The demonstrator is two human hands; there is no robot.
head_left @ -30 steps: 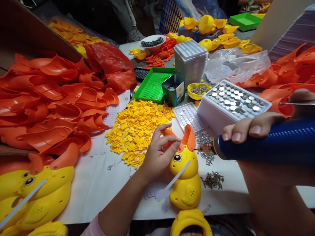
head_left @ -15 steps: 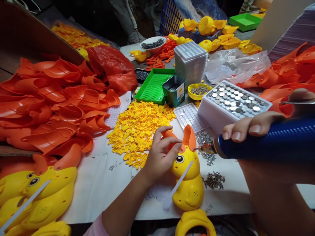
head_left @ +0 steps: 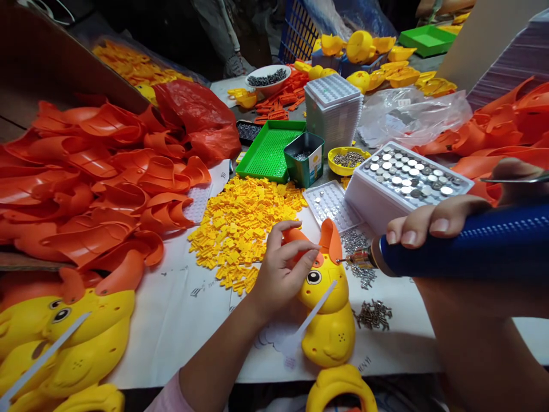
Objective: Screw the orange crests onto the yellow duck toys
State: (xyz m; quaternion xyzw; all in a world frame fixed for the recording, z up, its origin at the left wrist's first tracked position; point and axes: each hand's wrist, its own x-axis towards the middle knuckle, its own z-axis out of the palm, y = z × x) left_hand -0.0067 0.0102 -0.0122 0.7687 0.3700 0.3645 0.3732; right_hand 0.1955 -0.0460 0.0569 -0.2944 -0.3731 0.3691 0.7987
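Note:
A yellow plastic animal toy [head_left: 328, 332] with orange ears and a printed eye lies on the white paper in front of me. My left hand [head_left: 285, 266] is closed on its head, thumb and fingers pinched near the left orange ear. My right hand [head_left: 441, 220] is wrapped round a blue electric screwdriver [head_left: 463, 243], held level from the right. The bit's tip meets the base of the right orange ear [head_left: 330, 240], where a small screw seems to sit. A pale strip [head_left: 315, 313] slants across the toy's front.
Loose yellow plastic parts [head_left: 244, 223] are heaped behind my left hand. Dark screws [head_left: 373, 315] and silver screws [head_left: 362, 274] lie beside the toy. Orange shells [head_left: 103, 189] pile up at left, above more yellow toys [head_left: 86, 343]. A white tray [head_left: 369, 197] bears silver discs.
The whole view has shifted very slightly. Both hands, the toy and the screwdriver keep nearly the same positions.

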